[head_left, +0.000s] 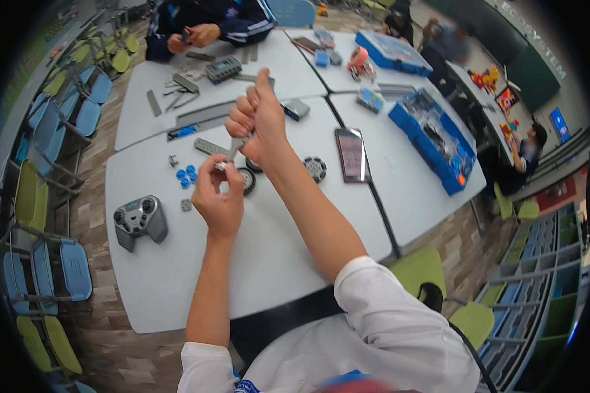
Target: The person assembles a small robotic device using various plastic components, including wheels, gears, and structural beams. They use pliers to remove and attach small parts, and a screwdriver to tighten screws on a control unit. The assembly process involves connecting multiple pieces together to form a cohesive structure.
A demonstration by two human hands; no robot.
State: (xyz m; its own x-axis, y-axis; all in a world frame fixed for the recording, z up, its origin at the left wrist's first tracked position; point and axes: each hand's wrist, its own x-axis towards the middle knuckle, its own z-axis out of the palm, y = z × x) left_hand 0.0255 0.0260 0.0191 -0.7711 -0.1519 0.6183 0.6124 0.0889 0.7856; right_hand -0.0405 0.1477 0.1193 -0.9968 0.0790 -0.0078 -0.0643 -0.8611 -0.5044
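My left hand [217, 200] is closed, pinching a small whitish piece [221, 166] between thumb and fingertips. Just above it, my right hand [262, 121] is wrapped round a narrow grey tool [236, 145], thumb pointing up. The tool's lower end reaches down to the small piece; whether they touch is too small to tell. Under my hands lie a black-tyred wheel [246, 181], partly hidden, and a grey perforated beam [210, 147]. Blue round parts [186, 175] and a small grey square part [186, 205] rest left of my left hand.
A grey game controller [141, 219] sits at the left. Right of my forearm are a roller wheel [315, 169] and a phone [353, 155]. A blue parts case [432, 141] stands farther right. Across the table, a person's hands [193, 38] hold a dark part near a grey block [223, 69].
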